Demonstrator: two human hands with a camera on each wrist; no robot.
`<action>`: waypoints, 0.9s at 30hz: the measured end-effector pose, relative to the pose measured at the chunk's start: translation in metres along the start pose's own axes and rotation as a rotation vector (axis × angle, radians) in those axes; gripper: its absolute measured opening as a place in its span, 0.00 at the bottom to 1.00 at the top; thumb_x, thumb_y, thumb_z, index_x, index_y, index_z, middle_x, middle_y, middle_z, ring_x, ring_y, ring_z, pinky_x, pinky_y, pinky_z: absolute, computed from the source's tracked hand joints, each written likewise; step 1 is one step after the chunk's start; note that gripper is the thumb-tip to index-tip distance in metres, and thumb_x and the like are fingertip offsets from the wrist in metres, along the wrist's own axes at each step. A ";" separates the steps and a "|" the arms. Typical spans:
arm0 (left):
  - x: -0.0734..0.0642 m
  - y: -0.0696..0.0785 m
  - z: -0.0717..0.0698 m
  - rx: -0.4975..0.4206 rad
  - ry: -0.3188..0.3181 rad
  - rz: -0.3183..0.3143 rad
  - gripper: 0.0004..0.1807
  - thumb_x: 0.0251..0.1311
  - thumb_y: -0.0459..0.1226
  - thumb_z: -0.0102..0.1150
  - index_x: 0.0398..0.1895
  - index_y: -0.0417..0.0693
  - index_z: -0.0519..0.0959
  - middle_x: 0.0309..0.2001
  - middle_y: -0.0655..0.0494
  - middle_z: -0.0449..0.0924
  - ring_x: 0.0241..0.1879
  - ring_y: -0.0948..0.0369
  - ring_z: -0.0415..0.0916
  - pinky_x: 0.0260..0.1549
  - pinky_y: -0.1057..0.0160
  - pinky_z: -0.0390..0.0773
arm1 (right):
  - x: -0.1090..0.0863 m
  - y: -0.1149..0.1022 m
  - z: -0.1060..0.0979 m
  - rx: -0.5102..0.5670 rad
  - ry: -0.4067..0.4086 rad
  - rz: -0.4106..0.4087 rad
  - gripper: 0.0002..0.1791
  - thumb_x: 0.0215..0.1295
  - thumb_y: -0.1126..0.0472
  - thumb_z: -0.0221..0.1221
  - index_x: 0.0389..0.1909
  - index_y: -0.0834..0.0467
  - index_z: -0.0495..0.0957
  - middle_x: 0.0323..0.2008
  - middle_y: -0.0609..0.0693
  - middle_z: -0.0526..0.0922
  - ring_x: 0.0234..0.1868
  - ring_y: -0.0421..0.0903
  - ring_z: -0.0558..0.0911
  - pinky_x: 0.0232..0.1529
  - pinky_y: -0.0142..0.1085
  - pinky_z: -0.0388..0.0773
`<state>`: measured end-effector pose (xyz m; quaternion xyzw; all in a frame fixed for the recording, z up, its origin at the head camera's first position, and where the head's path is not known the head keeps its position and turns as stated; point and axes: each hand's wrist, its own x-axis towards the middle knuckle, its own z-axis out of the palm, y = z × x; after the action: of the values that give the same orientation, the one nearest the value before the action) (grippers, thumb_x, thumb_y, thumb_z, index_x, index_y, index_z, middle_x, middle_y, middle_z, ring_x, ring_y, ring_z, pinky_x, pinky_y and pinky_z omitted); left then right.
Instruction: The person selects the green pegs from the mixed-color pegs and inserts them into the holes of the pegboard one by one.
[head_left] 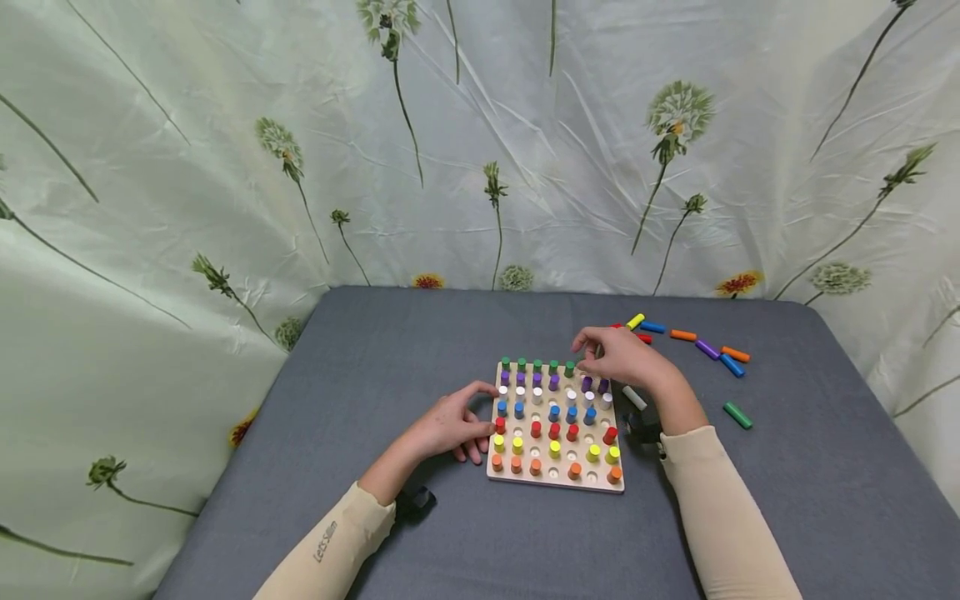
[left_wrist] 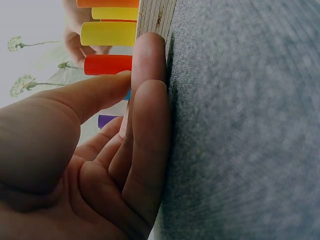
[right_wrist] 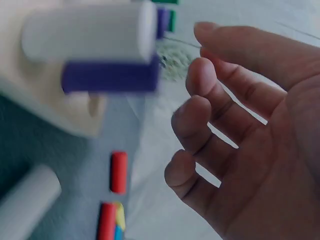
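A wooden pegboard (head_left: 543, 461) lies on the grey table, carrying rows of green, purple, white, blue, red, yellow and orange pegs with some bare holes. My left hand (head_left: 450, 427) holds its left edge. In the left wrist view the thumb touches the edge beside a red peg (left_wrist: 107, 65), while fingers lie along the board's side. Over the far right corner hovers my right hand (head_left: 624, 357), fingers loosely bent. The right wrist view shows no peg between them; a white peg (right_wrist: 90, 32) and a purple peg (right_wrist: 110, 77) stand close by.
Loose pegs lie beyond and right of the board, among them an orange peg (head_left: 683, 335), a purple peg (head_left: 707, 349), a blue peg (head_left: 732, 365) and a green peg (head_left: 738, 415). A white peg (head_left: 634, 397) lies near the right wrist. A flowered curtain (head_left: 465, 125) hangs behind the table.
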<state>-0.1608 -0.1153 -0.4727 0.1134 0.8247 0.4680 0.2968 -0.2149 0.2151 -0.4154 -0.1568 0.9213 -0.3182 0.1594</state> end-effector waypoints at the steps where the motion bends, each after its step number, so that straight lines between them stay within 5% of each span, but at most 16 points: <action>1: 0.000 0.000 0.000 0.000 0.000 -0.001 0.28 0.72 0.39 0.64 0.72 0.62 0.69 0.25 0.52 0.88 0.20 0.60 0.86 0.19 0.62 0.83 | -0.003 0.002 -0.003 -0.006 0.022 -0.003 0.14 0.73 0.63 0.64 0.55 0.63 0.81 0.36 0.53 0.81 0.32 0.46 0.78 0.36 0.38 0.75; 16: 0.000 0.002 -0.001 -0.014 0.001 -0.010 0.28 0.72 0.41 0.65 0.72 0.63 0.69 0.25 0.51 0.88 0.20 0.60 0.86 0.19 0.61 0.83 | -0.043 0.032 -0.037 -0.081 0.158 0.064 0.07 0.74 0.61 0.63 0.46 0.61 0.80 0.37 0.53 0.84 0.37 0.47 0.79 0.39 0.38 0.75; 27: 0.001 0.002 0.000 -0.016 -0.001 -0.025 0.28 0.72 0.40 0.65 0.72 0.63 0.69 0.25 0.52 0.88 0.20 0.60 0.86 0.18 0.62 0.82 | -0.071 0.066 -0.049 -0.104 0.046 0.155 0.09 0.73 0.59 0.65 0.44 0.62 0.82 0.36 0.53 0.85 0.36 0.44 0.79 0.38 0.37 0.75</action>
<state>-0.1613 -0.1134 -0.4711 0.1008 0.8221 0.4707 0.3040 -0.1827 0.3184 -0.4074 -0.0859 0.9493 -0.2602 0.1539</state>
